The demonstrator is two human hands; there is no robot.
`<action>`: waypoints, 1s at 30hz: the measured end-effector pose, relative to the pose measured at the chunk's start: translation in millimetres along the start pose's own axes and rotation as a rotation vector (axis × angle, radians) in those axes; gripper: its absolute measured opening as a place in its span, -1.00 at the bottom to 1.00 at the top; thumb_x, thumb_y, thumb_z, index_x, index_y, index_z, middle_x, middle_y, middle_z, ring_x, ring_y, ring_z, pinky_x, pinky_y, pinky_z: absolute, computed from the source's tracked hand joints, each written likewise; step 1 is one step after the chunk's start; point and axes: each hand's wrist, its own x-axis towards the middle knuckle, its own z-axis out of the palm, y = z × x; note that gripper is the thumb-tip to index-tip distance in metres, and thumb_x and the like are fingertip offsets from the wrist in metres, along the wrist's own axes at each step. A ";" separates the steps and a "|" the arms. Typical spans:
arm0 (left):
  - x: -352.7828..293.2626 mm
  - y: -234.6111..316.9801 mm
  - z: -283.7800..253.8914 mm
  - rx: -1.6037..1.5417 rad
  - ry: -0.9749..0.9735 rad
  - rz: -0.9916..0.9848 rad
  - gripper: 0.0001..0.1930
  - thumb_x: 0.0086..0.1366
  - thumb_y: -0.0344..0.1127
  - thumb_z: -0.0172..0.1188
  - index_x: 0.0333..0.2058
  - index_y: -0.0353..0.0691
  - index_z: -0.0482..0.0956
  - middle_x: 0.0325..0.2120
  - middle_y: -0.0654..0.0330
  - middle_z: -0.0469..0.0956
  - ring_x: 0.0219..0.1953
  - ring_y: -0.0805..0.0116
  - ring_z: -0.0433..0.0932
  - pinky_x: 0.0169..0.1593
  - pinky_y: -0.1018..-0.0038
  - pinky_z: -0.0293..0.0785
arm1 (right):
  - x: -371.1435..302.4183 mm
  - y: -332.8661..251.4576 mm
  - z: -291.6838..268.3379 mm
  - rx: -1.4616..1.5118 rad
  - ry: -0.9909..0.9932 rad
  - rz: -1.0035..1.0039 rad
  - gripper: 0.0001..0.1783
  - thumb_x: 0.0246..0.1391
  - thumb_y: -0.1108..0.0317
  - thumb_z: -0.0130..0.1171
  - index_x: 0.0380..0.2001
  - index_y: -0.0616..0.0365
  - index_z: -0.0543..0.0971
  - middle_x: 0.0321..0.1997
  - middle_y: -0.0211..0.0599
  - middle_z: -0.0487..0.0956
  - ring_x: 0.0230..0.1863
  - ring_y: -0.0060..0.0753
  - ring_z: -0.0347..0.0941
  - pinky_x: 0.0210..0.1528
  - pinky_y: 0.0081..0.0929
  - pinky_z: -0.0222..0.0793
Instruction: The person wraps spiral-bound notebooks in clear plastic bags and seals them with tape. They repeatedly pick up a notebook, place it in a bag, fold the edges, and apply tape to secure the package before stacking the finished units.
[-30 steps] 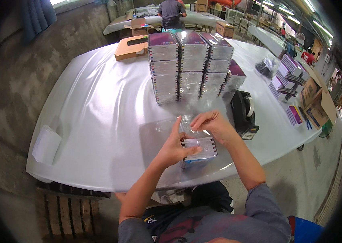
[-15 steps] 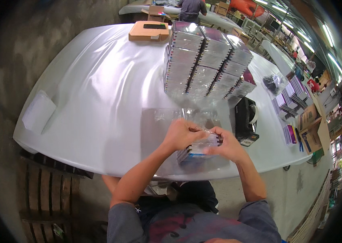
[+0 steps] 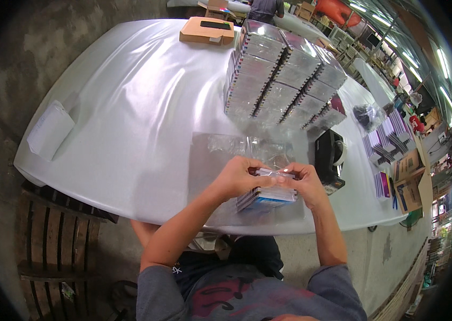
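Note:
On the near part of the table sits a small bundle of spiral-bound notebooks [image 3: 268,201], with pale page edges and a blue cover edge facing me. My left hand [image 3: 240,175] is closed at its upper left, and my right hand [image 3: 305,184] closes in from the right. Both thumbs meet over the top, pinching clear plastic wrap [image 3: 273,173] against the bundle; the wrap's exact fold is hidden by the fingers. More crumpled clear plastic [image 3: 226,143] lies just beyond. A black tape dispenser [image 3: 326,155] with a pale roll stands to the right of my right hand.
Tall stacks of wrapped notebooks [image 3: 274,69] stand at the back. Behind them to the left is a cardboard box [image 3: 194,35] with a black item on top. White paper [image 3: 52,130] lies far left. Other notebooks [image 3: 389,134] and cartons [image 3: 410,179] are at right. A person [image 3: 266,9] works beyond.
My hands have drawn together over the bundle, thumbs now meeting on top, and the raised plastic lies lower. The whole view has shifted slightly.

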 end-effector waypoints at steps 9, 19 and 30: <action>-1.9 2.3 6.9 0.122 0.048 0.014 -0.57 -0.05 -0.12 0.34 -0.28 -0.34 0.61 -0.53 0.07 0.59 -0.48 0.34 0.54 -0.31 0.43 0.45 | 17.8 -4.1 -29.3 0.155 -0.167 0.025 -0.79 -0.14 0.57 0.19 -0.34 0.28 0.64 -0.28 -0.20 0.63 -0.28 -0.49 0.50 -0.11 -0.59 0.36; -3.3 9.1 2.5 0.177 0.028 0.024 -0.58 -0.06 -0.10 0.33 -0.29 -0.32 0.62 -0.51 0.03 0.59 -0.45 0.30 0.57 -0.28 0.43 0.46 | 27.8 -39.8 -5.4 0.364 0.051 -0.288 -0.55 -0.15 0.59 0.18 -0.07 0.21 0.52 -0.09 -0.14 0.56 -0.16 -0.40 0.50 -0.07 -0.54 0.38; -1.0 4.6 7.3 0.068 0.100 0.043 -0.63 -0.07 -0.13 0.37 -0.36 -0.30 0.62 -0.50 0.07 0.59 -0.46 0.39 0.53 -0.29 0.44 0.45 | 2.8 -5.7 -4.9 -0.073 0.006 0.063 -0.71 -0.21 0.41 0.42 -0.34 0.23 0.62 -0.39 -0.43 0.58 -0.33 -0.66 0.43 -0.21 -0.66 0.32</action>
